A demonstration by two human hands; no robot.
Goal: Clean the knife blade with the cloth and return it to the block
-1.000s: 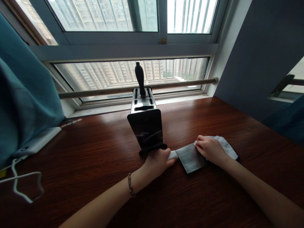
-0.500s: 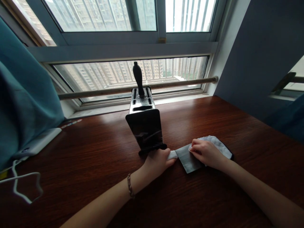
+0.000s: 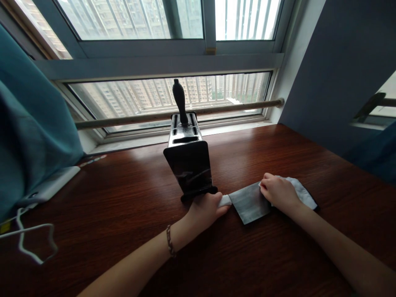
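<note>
My left hand (image 3: 206,208) is closed around the handle of a cleaver (image 3: 247,205). Something white shows between its fingers where the handle meets the blade. The wide grey blade lies nearly flat just above or on the wooden table and points to the right. My right hand (image 3: 280,190) is closed on a pale cloth (image 3: 301,193) and presses it over the blade's far end, hiding that end. Behind my left hand stands a knife block (image 3: 190,167) with a black front and metal slotted top; a black handle (image 3: 180,99) sticks up from it.
The reddish-brown table (image 3: 130,194) reaches to the window sill. A white device (image 3: 52,187) and a white cable (image 3: 23,243) lie at the left beside a blue curtain (image 3: 34,128). A rail (image 3: 235,108) crosses in front of the window.
My right hand has slid the cloth to the right along the blade, so more of the metal shows. My left hand, the cleaver and the knife block have hardly moved.
</note>
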